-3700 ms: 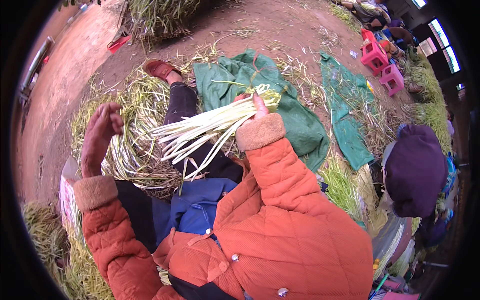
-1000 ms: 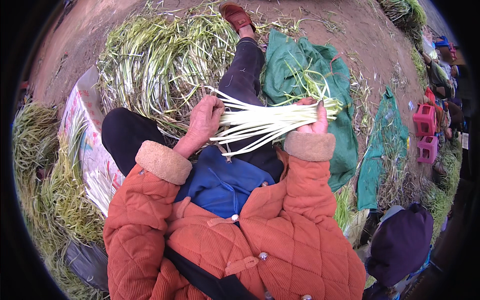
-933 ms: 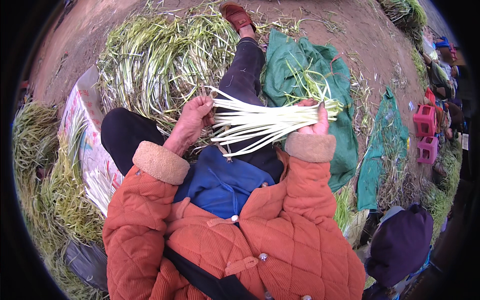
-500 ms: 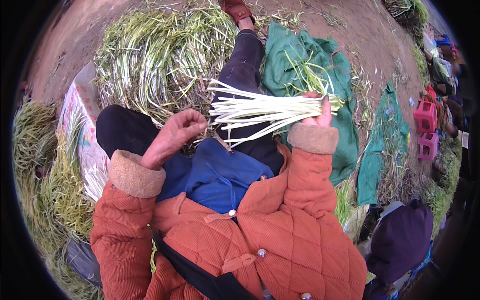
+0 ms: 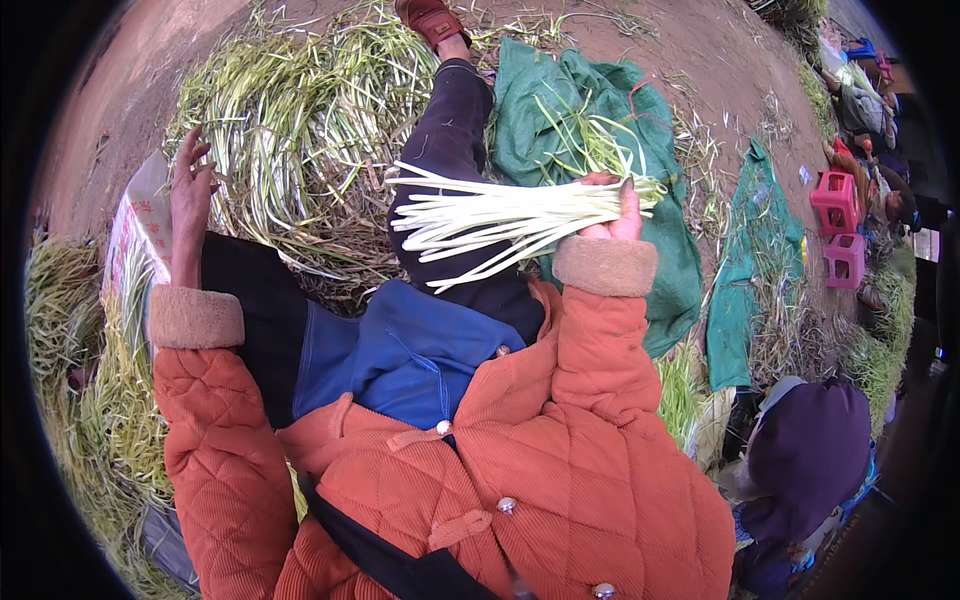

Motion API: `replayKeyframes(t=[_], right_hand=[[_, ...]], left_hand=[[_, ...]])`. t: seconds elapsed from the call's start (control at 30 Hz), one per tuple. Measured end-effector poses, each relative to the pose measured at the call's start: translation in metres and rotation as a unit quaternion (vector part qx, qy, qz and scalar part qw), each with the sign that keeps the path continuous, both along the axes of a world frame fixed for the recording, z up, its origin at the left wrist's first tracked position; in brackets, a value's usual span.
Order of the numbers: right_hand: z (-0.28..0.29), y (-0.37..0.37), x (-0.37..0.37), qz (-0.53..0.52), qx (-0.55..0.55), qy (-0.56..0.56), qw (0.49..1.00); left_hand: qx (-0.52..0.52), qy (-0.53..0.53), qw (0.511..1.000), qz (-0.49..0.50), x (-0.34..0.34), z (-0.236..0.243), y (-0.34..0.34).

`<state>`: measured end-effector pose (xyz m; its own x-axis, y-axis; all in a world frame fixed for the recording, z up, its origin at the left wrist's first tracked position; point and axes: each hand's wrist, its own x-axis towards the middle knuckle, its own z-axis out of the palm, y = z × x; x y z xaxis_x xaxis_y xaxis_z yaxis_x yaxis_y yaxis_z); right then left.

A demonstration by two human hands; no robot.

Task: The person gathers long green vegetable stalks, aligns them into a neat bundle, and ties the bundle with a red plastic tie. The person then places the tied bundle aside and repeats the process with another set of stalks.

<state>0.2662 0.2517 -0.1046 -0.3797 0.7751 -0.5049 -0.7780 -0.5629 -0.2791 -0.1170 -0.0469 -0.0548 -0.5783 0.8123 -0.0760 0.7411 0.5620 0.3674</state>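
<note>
My right hand (image 5: 626,212) is wrapped around a bundle of long pale stalks (image 5: 500,215), white to light green. The bundle lies sideways over my dark-trousered leg, its loose ends fanned out to the left. Leafy green tips (image 5: 590,140) show beyond the hand, over a green cloth sack (image 5: 540,85). Out to the left, my left hand (image 5: 191,195) is raised with its fingers apart and nothing in it. It is nearest to the left edge of a big heap of green and white leaves (image 5: 290,130) on the ground.
A white sack (image 5: 140,225) and more piled stalks (image 5: 120,400) lie at the left. On the right are another green cloth (image 5: 735,290), pink stools (image 5: 836,200) and a person in a purple head covering (image 5: 812,455). Blue cloth (image 5: 400,340) covers my lap.
My left hand has swung from near the bundle's loose ends out to the far left, and its closed fingers have opened. My right hand keeps its hold on the bundle. The view has shifted slightly.
</note>
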Motion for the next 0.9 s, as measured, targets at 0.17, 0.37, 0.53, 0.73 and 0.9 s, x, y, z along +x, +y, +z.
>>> replayKeyframes(t=[0.17, 0.37, 0.53, 0.73, 0.9], right_hand=[[0.016, -0.019, -0.028, 0.051, 0.101, 0.024, 0.993], [0.065, -0.035, -0.063, 0.083, 0.139, 0.099, 0.982], [0.091, -0.032, -0.064, 0.116, 0.164, 0.085, 0.976], [0.032, 0.03, -0.076, 0.07, 0.118, 0.282, 0.95], [-0.072, 0.074, -0.06, -0.03, -0.108, 0.083, 0.99]], left_hand=[[0.078, -0.093, 0.988, -0.092, -0.007, 0.033, 0.092], [0.007, -0.677, 0.71, -0.194, 0.125, 0.031, 0.191], [-0.103, -0.765, 0.558, -0.304, 0.168, 0.044, 0.188], [-0.208, -0.609, 0.75, -0.156, 0.125, 0.125, 0.161], [-0.298, -0.528, 0.793, -0.056, 0.063, 0.125, 0.061]])
